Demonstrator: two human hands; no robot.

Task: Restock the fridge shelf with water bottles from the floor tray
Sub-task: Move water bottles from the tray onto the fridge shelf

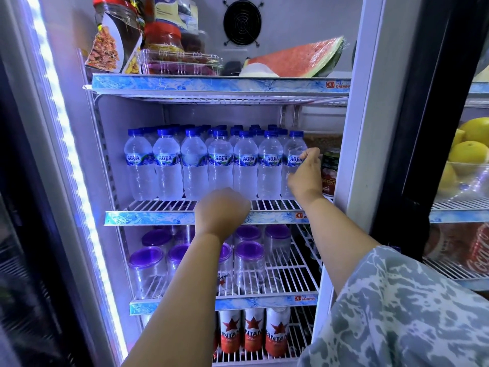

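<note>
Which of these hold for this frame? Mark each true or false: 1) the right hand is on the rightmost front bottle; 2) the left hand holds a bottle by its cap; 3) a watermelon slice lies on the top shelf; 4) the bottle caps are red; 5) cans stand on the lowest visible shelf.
1) True: the right hand has its grip on the rightmost front bottle.
2) False: the left hand is at the shelf edge, fingers hidden; no cap is gripped.
3) True: the watermelon slice lies there.
4) False: the bottle caps are blue.
5) True: the cans stand there.
</note>
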